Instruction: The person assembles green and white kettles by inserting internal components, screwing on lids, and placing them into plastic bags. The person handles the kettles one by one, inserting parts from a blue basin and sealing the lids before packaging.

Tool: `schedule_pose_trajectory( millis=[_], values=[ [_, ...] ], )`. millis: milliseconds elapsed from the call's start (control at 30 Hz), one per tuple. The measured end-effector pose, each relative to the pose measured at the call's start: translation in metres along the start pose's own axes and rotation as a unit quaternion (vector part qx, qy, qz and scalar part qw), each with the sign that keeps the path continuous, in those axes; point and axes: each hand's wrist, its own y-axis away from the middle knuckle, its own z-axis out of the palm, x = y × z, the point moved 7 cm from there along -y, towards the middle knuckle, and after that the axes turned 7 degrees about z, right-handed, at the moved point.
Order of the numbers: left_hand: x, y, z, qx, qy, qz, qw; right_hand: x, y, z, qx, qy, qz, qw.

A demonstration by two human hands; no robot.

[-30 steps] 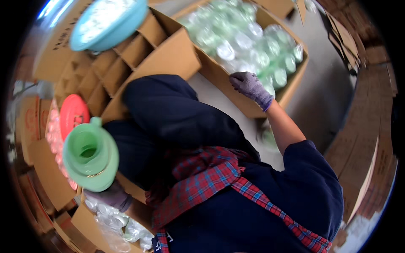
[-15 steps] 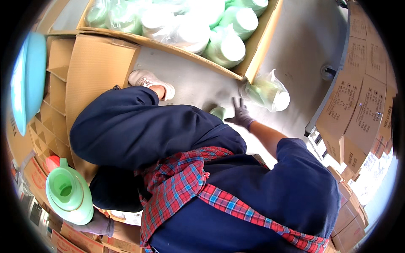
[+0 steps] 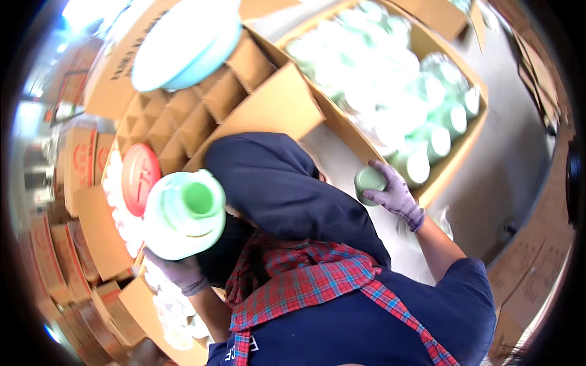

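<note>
My left hand [image 3: 177,271], in a grey glove, supports a pale green vacuum flask [image 3: 174,235] from below. The flask is tilted toward me, its mouth open and a handle at its rim. My right hand [image 3: 398,196], also gloved, has its fingers and thumb round a small green cup [image 3: 368,183]. The cup is up off the floor, close to the corner of a large carton [image 3: 351,131] of plastic-wrapped green flasks [image 3: 415,165]. Part of the left hand is hidden behind the flask.
A light blue basin [image 3: 189,43] rests on a carton with cardboard dividers [image 3: 183,119]. A round red plastic piece [image 3: 140,178] lies beside the flask, over a box of white-wrapped things. Stacked cartons [image 3: 46,256] stand at the left. A bagged item is partly hidden behind my right forearm.
My right hand, open near the floor before, has closed round the green cup and lifted it. My left hand still holds the flask. The view has swung left.
</note>
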Motion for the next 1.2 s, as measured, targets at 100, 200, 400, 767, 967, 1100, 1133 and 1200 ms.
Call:
schedule_pose_trajectory(
  millis=[100,200,400,767,967,1100,1133,1200],
  values=[
    [0.034,0.014,0.046,0.003,0.066,-0.036,0.997,-0.120,-0.067,-0.014,0.148,-0.013,-0.181,0.972],
    [0.025,0.037,0.044,-0.108,-0.134,0.037,0.984,-0.236,-0.127,0.020,0.242,-0.021,-0.327,0.913],
    [-0.007,0.056,0.052,-0.112,-0.205,0.033,0.972,-0.292,-0.231,0.097,0.236,0.069,-0.378,0.892],
    [-0.039,0.064,0.082,-0.036,0.407,-0.346,0.844,-0.329,-0.213,0.089,0.285,0.015,-0.468,0.837],
    [-0.035,0.059,0.104,-0.112,0.425,-0.330,0.836,-0.406,-0.298,0.070,0.296,0.227,-0.348,0.860],
    [-0.056,0.071,0.103,-0.045,0.457,-0.384,0.801,-0.401,-0.207,0.107,0.249,0.099,-0.495,0.827],
    [-0.046,0.072,0.102,-0.066,0.434,-0.371,0.818,-0.397,-0.166,0.119,0.038,-0.055,-0.446,0.893],
    [-0.060,0.079,0.087,-0.184,0.251,-0.268,0.912,-0.390,-0.072,0.150,-0.258,0.031,-0.556,0.789]
  ],
)
